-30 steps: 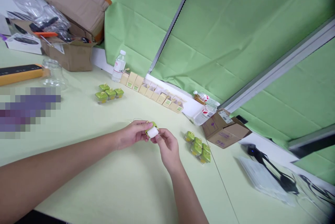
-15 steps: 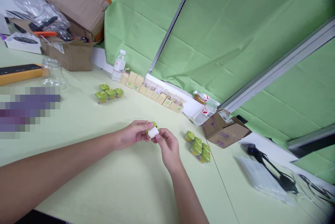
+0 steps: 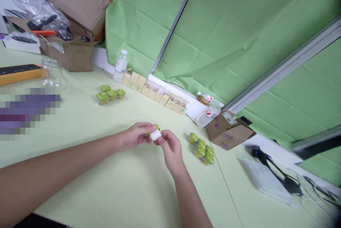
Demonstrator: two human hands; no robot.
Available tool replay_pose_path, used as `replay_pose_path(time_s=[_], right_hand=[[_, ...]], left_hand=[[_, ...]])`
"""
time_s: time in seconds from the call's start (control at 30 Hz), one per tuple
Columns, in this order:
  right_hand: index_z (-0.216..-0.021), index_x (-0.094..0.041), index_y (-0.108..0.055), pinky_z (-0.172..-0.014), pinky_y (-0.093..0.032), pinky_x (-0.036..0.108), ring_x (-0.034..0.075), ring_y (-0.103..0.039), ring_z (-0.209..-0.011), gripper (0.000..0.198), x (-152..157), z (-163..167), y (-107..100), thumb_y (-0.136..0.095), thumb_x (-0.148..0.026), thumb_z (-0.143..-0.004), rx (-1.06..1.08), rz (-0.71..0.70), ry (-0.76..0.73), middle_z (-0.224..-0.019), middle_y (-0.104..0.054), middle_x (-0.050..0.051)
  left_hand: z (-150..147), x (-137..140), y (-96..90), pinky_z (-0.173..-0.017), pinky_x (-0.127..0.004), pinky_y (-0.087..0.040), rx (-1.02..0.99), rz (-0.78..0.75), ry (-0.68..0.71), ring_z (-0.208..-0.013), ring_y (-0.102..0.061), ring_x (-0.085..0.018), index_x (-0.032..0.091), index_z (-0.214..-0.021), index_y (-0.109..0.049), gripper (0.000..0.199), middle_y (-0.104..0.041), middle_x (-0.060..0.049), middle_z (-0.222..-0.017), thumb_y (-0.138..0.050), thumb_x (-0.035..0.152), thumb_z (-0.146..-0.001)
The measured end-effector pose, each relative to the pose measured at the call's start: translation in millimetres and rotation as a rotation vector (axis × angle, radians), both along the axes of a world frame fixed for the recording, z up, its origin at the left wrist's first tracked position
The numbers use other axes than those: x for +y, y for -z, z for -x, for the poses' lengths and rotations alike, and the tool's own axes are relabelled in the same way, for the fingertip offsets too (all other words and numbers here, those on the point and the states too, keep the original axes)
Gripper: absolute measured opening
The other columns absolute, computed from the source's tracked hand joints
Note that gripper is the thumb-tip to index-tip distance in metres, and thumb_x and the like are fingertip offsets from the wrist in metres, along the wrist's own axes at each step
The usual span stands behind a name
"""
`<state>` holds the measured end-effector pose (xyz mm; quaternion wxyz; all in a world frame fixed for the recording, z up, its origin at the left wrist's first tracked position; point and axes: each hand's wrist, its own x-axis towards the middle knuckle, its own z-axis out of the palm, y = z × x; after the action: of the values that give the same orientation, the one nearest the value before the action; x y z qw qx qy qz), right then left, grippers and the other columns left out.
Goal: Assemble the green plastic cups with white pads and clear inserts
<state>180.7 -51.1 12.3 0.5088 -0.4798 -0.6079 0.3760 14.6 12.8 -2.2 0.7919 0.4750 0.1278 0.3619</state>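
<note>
In the middle of the head view, both hands meet over the table around a small rounded item. My left hand (image 3: 137, 135) grips its green cover (image 3: 158, 127), thumb on top. A white, smooth, rounded block (image 3: 155, 134) shows in the open side of that cover. The fingers of my right hand (image 3: 172, 148) are closed on the white block, thumb at its lower right edge. Fingers hide the underside. Several green-topped small clear containers (image 3: 200, 149) with loops stand to the right of my hands, and another group (image 3: 112, 94) stands farther back on the left.
Small cardboard boxes (image 3: 152, 93) line the table's back edge beside a water bottle (image 3: 120, 66). Clear bottles (image 3: 209, 114) and a carton (image 3: 227, 130) stand back right. A glass jar (image 3: 52, 73) and a filled open box (image 3: 77, 55) are left. Plastic sleeves (image 3: 266, 180) and cables lie right.
</note>
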Motion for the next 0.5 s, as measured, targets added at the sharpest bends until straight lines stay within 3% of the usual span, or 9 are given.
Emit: replay_pose_path(time_s=[0.5], right_hand=[[-0.084, -0.019, -0.06, -0.074, -0.051, 0.03, 0.017, -0.063, -0.075, 0.013, -3.1, 4.5, -5.1, -0.062, -0.032, -0.086, 0.034, 0.045, -0.001, -0.078, -0.066, 0.002]], left_hand=[[-0.4, 2.4, 3.9, -0.064, -0.024, -0.044, -0.015, -0.007, 0.031, -0.073, -0.053, -0.014, 0.011, -0.087, -0.069, 0.033, -0.058, -0.007, -0.081, -0.06, 0.042, -0.092]])
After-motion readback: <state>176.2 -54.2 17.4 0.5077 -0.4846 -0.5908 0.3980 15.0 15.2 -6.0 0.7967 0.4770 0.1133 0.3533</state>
